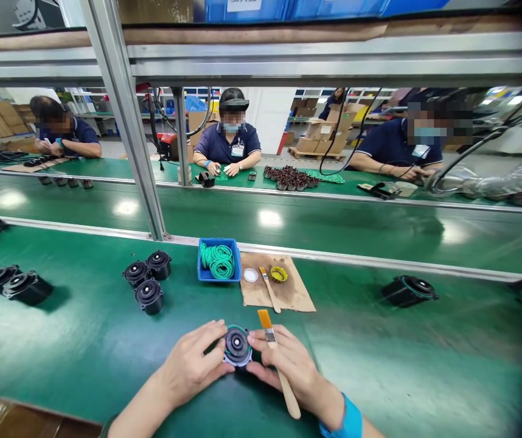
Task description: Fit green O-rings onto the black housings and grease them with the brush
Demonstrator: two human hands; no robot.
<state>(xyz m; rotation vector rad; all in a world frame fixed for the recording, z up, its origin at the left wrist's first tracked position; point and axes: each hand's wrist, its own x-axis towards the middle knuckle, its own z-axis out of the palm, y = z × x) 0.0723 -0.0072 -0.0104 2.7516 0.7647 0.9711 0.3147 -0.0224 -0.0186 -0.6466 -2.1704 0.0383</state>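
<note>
A round black housing [236, 350] stands on the green bench in front of me, its ringed face turned up. Part of a green rubber ring [232, 329] shows along its far edge. My left hand [194, 360] grips the housing's left side, fingers on the rim and thumb low. From the right, my right hand [294, 365] touches the rim with its fingertips. That hand also holds a flat paintbrush [288, 392] between its fingers, with orange bristles pointing up and away and the wooden handle toward me.
A blue bin [219, 280] holds many green rings. Beside it, a stained cardboard sheet [254, 297] carries a second brush [270, 291], a yellow tin [278, 275] and a white lid [250, 275]. Black housings [149, 296] stand left and another housing [409, 291] right. Several people work across the metal frame [126, 121].
</note>
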